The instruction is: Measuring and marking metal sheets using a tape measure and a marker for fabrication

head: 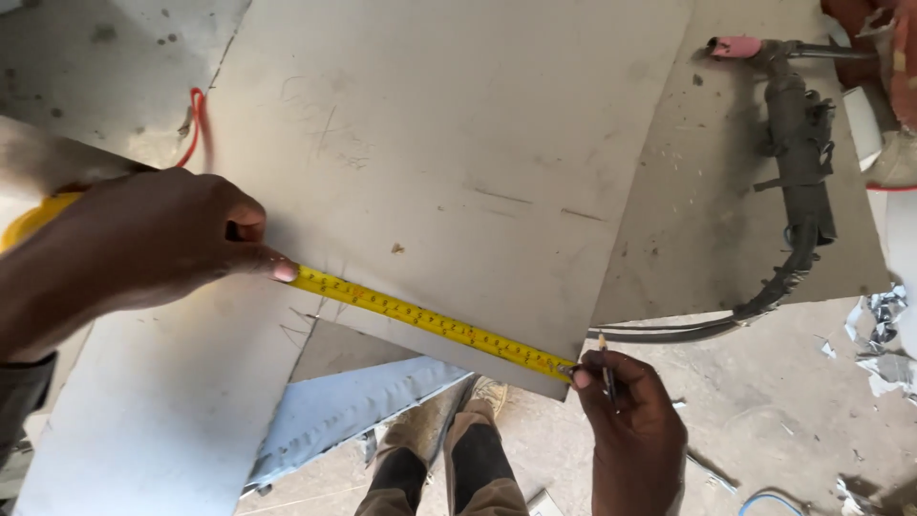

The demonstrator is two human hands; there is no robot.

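A yellow tape measure blade (430, 322) stretches across the near edge of a large grey metal sheet (449, 143). My left hand (153, 244) grips the yellow tape case at the left and pins the blade down with a fingertip. My right hand (626, 416) holds the blade's hooked end at the sheet's right corner, with a thin pencil (606, 368) between its fingers, tip up by the hook.
A welding torch (798, 153) with a pink cap and black hose lies on a second sheet at the right. A red cord (196, 124) shows at the upper left. More metal sheets (353, 411) lean below. My boots (449, 440) stand on the dusty floor among metal scraps (884, 334).
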